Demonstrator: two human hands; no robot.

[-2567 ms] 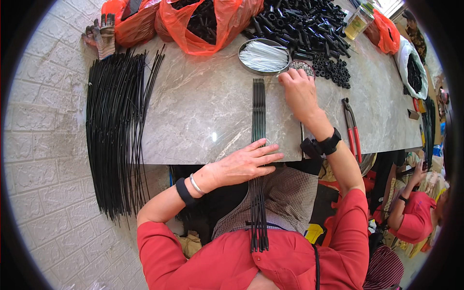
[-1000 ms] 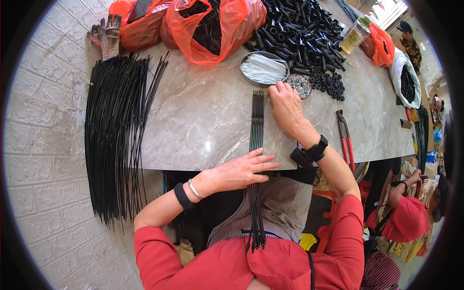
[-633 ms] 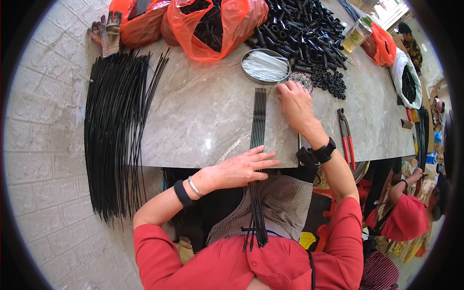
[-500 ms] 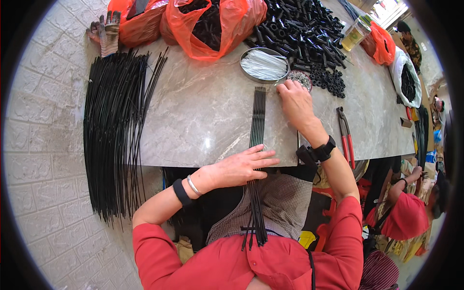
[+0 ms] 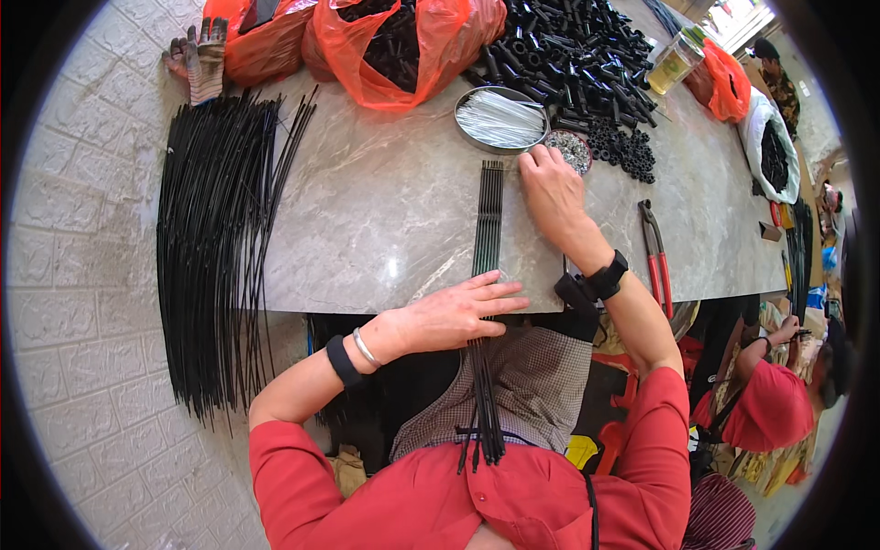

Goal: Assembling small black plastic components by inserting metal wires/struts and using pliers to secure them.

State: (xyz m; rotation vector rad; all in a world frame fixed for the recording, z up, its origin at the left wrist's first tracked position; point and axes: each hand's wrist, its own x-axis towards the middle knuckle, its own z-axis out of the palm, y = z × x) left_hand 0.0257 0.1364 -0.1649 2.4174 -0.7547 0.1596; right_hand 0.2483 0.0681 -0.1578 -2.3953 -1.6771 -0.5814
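A row of thin black rods lies side by side on the table, their near ends hanging over its edge toward my lap. My left hand rests flat across them at the edge, fingers stretched out. My right hand is just right of the rods' far ends, its fingers bent together; whatever they may hold is hidden. Just beyond it sits a small round dish of tiny silvery pieces. Beside that stands a round metal tin holding thin white strips.
A big bundle of black rods overhangs the table's left side, a glove behind it. Orange bags and a heap of black tubes fill the back. Red-handled pliers lie right. A person works farther right.
My right hand has shifted slightly left, closer to the rods' far ends. My left hand stays flat on the rods.
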